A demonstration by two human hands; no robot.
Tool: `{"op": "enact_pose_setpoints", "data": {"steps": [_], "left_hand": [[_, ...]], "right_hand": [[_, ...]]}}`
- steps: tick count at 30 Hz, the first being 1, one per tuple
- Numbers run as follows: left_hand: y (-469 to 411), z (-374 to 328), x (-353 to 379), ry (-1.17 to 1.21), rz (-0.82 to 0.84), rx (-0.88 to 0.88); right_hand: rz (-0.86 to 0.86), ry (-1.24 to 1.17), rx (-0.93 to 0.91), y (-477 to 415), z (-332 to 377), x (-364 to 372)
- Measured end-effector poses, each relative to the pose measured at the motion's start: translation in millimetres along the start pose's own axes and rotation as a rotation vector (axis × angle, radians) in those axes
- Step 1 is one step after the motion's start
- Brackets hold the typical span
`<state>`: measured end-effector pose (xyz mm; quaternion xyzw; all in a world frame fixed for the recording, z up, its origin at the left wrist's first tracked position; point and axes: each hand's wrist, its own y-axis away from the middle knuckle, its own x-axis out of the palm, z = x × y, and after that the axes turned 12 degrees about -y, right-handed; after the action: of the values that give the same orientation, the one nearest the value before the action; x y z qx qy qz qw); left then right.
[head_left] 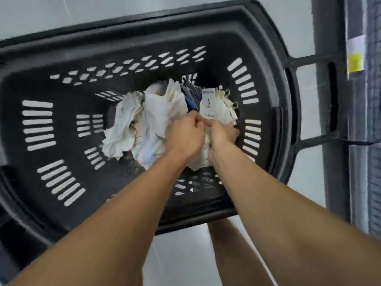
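**A:** Foreground: two bare forearms (127,203) entered from six o'clock, above a leg (228,254) and pale floor (181,263). What did the hands do?

**B:** The left hand (185,131) and right hand (221,134) met knuckle to knuckle inside the black basket (144,32). The fingers of both were curled and pinched a pale cloth (201,159), most of which bunched beneath the wrists, at the hands' six o'clock.

**A:** Progress?

**B:** Judged as early. The cloth was gripped but sat low in the basket, not yet lifted out. Left to handle were the crumpled white cloths (156,112), from nine to eleven o'clock and touching the left hand. The labelled socks (214,106) lay at one o'clock, just beyond the fingertips. A blue item (190,102) lay at twelve, between them.

**A:** Farthest?

**B:** The basket's handle (332,100), at three o'clock.
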<state>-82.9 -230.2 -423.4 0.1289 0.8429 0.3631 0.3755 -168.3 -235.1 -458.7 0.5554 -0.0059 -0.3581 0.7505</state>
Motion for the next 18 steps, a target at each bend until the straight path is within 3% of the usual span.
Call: {"op": "enact_pose_setpoints", "data": {"steps": [4, 7, 12, 14, 18], "left_hand": [[10.9, 21.8, 11.6, 0.133, -0.083, -0.009], [29.3, 32.5, 14.5, 0.144, -0.035, -0.021], [48.6, 42.5, 0.0, 0.183, -0.028, -0.045], [53.0, 47.8, -20.5, 0.082, -0.159, 0.042], [32.1, 42.7, -55.6, -0.283, -0.434, 0.387]], "right_hand": [[0.002, -0.010, -0.053, -15.7, -12.1, 12.8], [-0.007, -0.008, -0.049, -17.3, -7.9, 11.4], [-0.059, 0.085, -0.223, -2.3, -11.7, -2.3], [-0.049, 0.097, -0.251, 13.8, -11.6, -4.5], [0.030, 0.026, -0.346, 48.5, -1.8, -25.2]]}}
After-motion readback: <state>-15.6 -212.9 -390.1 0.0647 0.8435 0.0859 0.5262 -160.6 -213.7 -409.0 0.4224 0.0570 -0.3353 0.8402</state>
